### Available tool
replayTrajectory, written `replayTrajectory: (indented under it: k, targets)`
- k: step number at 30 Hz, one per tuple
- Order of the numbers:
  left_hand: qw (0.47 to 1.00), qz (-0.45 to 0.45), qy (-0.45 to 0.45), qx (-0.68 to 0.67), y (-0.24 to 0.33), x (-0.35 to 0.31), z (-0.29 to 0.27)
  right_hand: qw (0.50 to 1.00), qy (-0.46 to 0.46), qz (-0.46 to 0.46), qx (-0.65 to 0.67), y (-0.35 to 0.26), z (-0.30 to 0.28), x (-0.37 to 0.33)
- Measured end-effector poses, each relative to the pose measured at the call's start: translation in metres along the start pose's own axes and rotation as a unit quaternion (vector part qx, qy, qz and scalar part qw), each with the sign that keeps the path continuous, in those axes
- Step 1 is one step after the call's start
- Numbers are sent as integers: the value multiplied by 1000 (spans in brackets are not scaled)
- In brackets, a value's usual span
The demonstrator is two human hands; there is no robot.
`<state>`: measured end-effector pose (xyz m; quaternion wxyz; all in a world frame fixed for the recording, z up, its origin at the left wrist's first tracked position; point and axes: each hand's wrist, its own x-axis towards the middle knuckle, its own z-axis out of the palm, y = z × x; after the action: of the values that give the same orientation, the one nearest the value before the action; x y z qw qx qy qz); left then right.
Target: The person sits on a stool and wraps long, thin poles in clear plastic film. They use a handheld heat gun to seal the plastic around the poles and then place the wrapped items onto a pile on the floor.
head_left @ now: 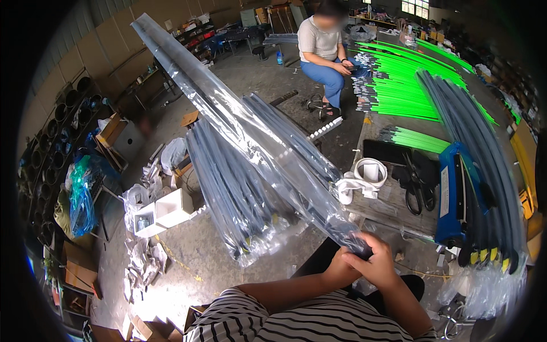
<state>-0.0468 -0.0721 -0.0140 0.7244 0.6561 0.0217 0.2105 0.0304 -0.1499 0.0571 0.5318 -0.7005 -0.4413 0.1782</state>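
A long clear plastic sleeve slants from the upper left down to my body, with something dark inside its near end. My left hand and my right hand meet at that end, both closed around it. The right fingers wrap over the top, and the left hand sits just beneath and beside them. Below and left of the sleeve, a bundle of grey plastic-wrapped rods lies on a support. To the right of my hands stands a wooden workbench.
On the bench are a roll of white tape, black scissors, a blue device, green rods and grey wrapped rods. A seated person is at the far side. White boxes stand at the left.
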Motion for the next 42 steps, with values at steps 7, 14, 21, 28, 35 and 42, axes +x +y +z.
replayTrajectory:
  k: [7, 14, 21, 28, 35, 42]
  targets:
    - [821, -245, -303, 417, 102, 23, -34, 996, 71, 42, 19, 10, -21, -38]
    - [964, -67, 189, -173, 77, 20, -162, 984, 101, 104, 106, 20, -35, -70]
    - [948, 62, 232, -206, 127, 67, -156, 976, 154, 82, 128, 28, -46, -78]
    - [951, 4, 230, -206, 104, 78, -99, 974, 161, 108, 117, 24, -52, -82]
    - [966, -97, 99, -217, 80, 50, -20, 975, 157, 97, 123, 17, -58, -75]
    - [968, -110, 71, -214, 77, 49, 7, 983, 117, 78, 118, 11, -73, -67]
